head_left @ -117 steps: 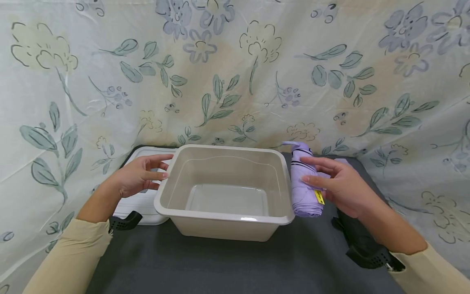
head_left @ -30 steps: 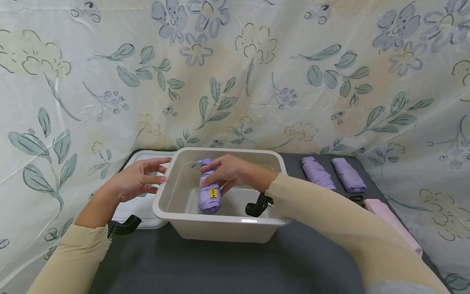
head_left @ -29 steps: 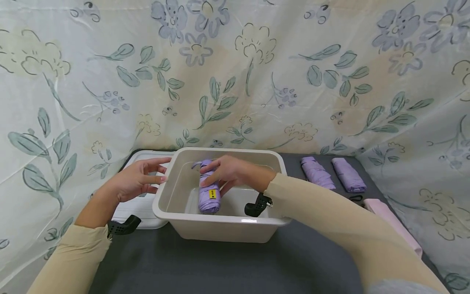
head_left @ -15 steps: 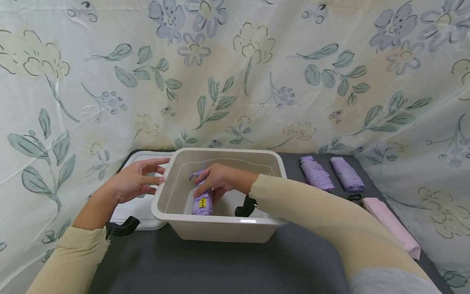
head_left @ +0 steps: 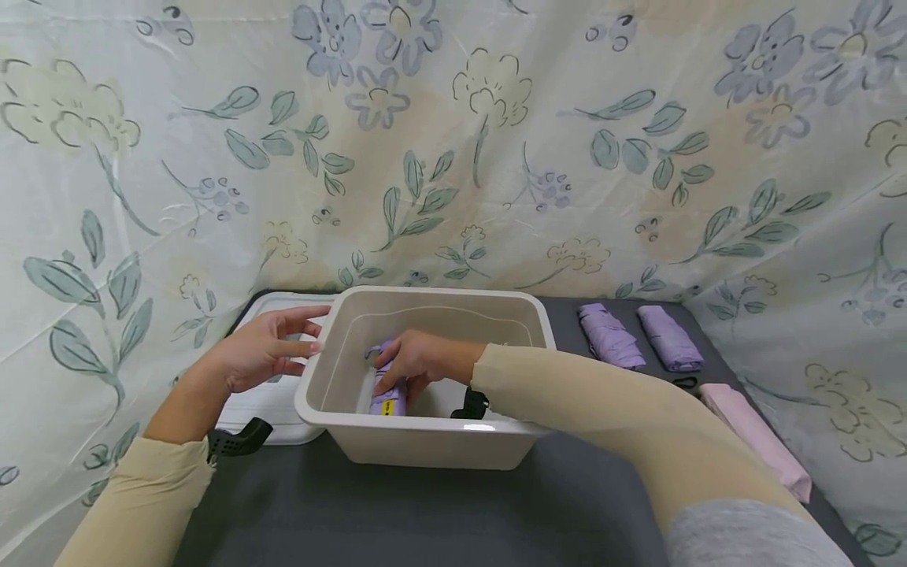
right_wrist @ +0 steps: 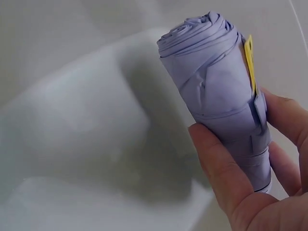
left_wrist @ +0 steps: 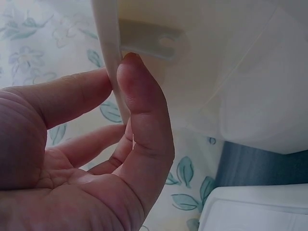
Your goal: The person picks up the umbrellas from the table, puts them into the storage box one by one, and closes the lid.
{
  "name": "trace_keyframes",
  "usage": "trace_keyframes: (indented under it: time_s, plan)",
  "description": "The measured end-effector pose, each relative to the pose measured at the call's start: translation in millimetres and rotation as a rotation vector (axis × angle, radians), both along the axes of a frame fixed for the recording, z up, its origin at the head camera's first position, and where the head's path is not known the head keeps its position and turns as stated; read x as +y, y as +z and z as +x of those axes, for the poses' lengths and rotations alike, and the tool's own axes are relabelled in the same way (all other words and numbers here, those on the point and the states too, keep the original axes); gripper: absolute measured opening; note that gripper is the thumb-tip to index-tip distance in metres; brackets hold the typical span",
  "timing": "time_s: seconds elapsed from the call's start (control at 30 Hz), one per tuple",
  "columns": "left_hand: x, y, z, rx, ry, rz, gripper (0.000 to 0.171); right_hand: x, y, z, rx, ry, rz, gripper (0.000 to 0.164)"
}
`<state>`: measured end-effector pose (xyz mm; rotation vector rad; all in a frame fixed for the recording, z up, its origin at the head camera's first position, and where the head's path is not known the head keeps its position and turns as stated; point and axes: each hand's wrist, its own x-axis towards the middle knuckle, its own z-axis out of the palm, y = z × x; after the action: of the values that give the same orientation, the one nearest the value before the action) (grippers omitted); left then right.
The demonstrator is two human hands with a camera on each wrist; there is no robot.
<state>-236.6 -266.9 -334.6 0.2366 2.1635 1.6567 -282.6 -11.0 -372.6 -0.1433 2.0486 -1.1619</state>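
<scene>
In the head view my right hand is down inside a beige plastic bin, holding a rolled-up lavender cloth bundle near the bin's left side. The right wrist view shows the bundle tightly rolled, with a yellow tag along one side and thumb and fingers around its lower part. Its rolled end points away from the palm, over the pale bin floor. My left hand pinches the bin's left rim; in the left wrist view the fingers meet the rim from both sides.
A white lid lies on the dark grey table, left of the bin. On the right are two more lavender rolls, a pink folded bundle and a small black item. A floral curtain hangs behind.
The right hand has brought the lavender roll from right of the bin over the rim and lowered it inside, toward the left. The left hand stays at the rim.
</scene>
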Motion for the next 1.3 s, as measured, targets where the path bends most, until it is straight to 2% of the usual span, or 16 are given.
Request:
trace_keyframes:
  time_s: [0.43, 0.7, 0.97, 1.3]
  plan:
    - [-0.4, -2.7, -2.1, 0.004, -0.006, -0.002, 0.078, -10.2, -11.5, 1.3, -0.014, 0.016, 0.001, 0.057]
    - [0.9, -1.6, -4.5, -0.006, -0.023, 0.021, 0.078, -13.4, -12.9, 0.1, -0.047, 0.009, -0.020, 0.064]
    - [-0.6, -0.1, -3.2, -0.005, -0.012, 0.018, 0.077, -13.4, -2.2, -1.5, -0.090, 0.039, -0.031, 0.068]
    - [-1.2, 0.3, -3.1, -0.002, -0.017, 0.021, 0.078, 6.0, 21.6, -6.7, -0.048, 0.087, -0.027, 0.061]
